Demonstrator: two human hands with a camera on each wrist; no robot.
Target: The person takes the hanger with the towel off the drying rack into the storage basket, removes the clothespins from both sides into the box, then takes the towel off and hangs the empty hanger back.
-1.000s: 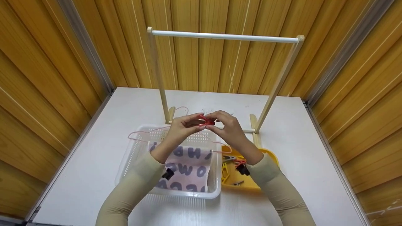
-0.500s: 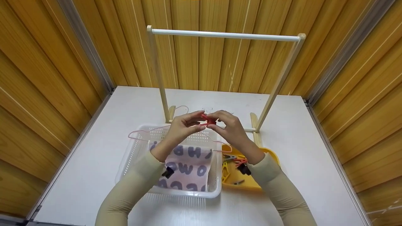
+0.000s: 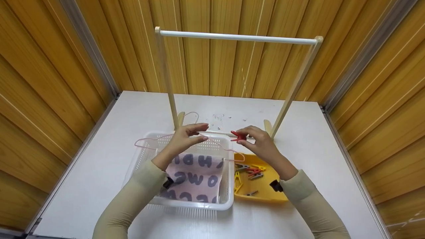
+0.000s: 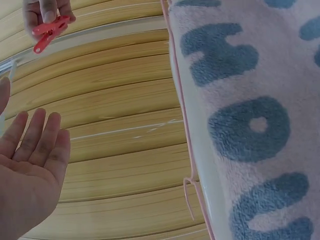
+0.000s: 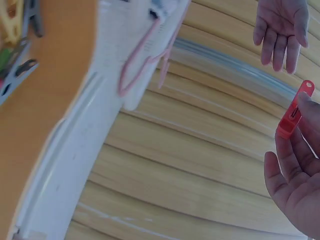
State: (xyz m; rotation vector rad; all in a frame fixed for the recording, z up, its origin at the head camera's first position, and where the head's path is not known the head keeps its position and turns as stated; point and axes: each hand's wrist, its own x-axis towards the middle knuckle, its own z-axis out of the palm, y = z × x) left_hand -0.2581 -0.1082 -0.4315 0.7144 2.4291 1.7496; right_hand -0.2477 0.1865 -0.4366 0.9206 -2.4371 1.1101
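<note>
A red clothespin (image 3: 238, 136) is pinched between the thumb and fingers of my right hand (image 3: 260, 141), above the far edge of the yellow bin. My left hand (image 3: 186, 137) is held over the white basket with nothing in it, its fingers extended and thumb apart, as the left wrist view also shows. Under it, a pink towel (image 3: 196, 169) with grey letters lies in the white basket (image 3: 207, 205). A pink wire hanger (image 3: 146, 142) spans the basket at the towel's top edge. Where towel and hanger join is partly covered by my left arm.
In the yellow bin (image 3: 270, 191) to the right lie several clothespins, among them a yellow clothespin (image 3: 237, 182). Behind stands a wooden rack with a white rod (image 3: 237, 37). Wood-patterned panels (image 3: 225, 73) enclose the white table (image 3: 315, 139) at the back and sides.
Both hands were together on the red clothespin. My left hand has let go and moved left; my right hand has moved right and slightly down, carrying the clothespin.
</note>
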